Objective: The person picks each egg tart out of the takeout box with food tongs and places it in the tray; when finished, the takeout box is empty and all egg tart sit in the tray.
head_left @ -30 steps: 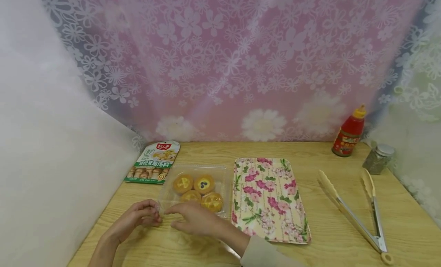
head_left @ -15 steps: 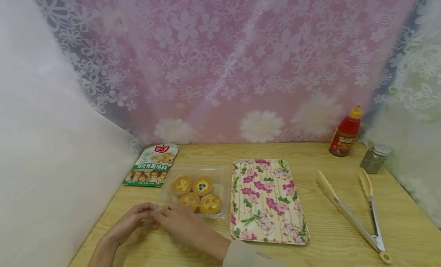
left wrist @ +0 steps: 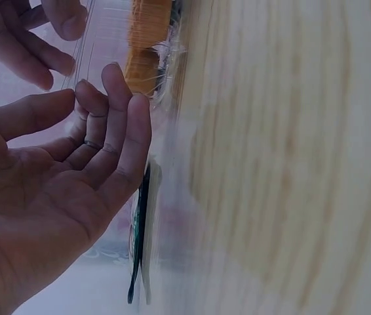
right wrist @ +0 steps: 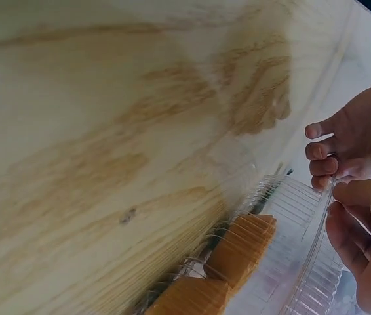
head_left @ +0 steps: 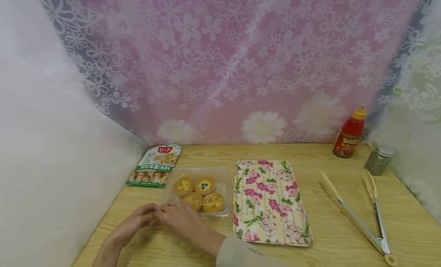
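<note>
A clear plastic clamshell box (head_left: 225, 188) holding several round golden tarts (head_left: 184, 186) sits on the table, its lid down. At its near left corner my left hand (head_left: 138, 221) pinches the edge between thumb and fingertips. My right hand (head_left: 180, 219) reaches across the near side, its fingertips meeting the left ones there. In the right wrist view the right thumb and fingers (right wrist: 346, 233) lie on either side of the ribbed rim (right wrist: 326, 197). The left wrist view has the left palm (left wrist: 48, 190) turned toward the camera, with the tarts' orange sides beyond.
Behind the box on the left lies a green and white soup-mix pouch (head_left: 155, 165). A floral tray (head_left: 272, 202) is just right of the box. Farther right are spread tongs (head_left: 365, 228), a red sauce bottle (head_left: 349, 135) and a small spice jar (head_left: 380, 160).
My right hand has moved left from over the box's near side to its corner, and its fingers have come together beside the left hand. The left hand has stayed put.
</note>
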